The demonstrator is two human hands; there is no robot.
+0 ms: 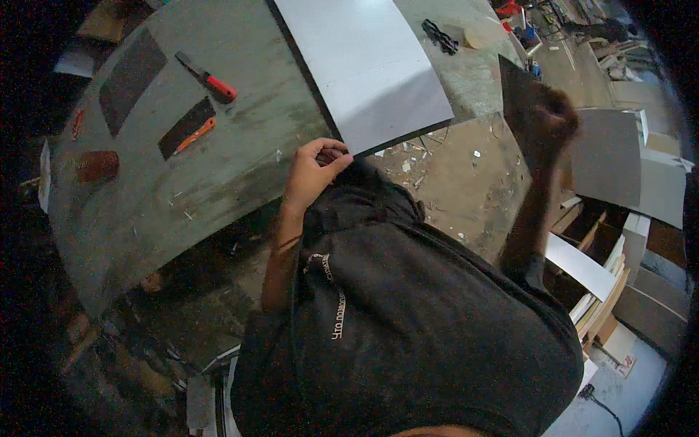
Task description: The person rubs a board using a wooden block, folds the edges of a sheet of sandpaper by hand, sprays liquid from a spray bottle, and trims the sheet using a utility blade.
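Observation:
A white rectangular panel (378, 69) with a dark edge lies on the table, its near corner reaching past the table's edge. My left hand (309, 175) is closed at that corner, thumb and fingertips pinching it. Off to the right, my right hand (555, 116) is raised and blurred by motion. It looks closed on a thin dark sheet (517, 95), which hangs out to the left of the fist. Just what the sheet is made of cannot be told.
On the greenish table (247, 153) lie a red-handled knife (211, 81), an orange utility knife (195, 136), dark sheets (133, 80), a brown block (97, 167) and a black crumpled item (440, 36). White scraps litter the floor (459, 171). Grey panels (608, 156) and boards stand at right.

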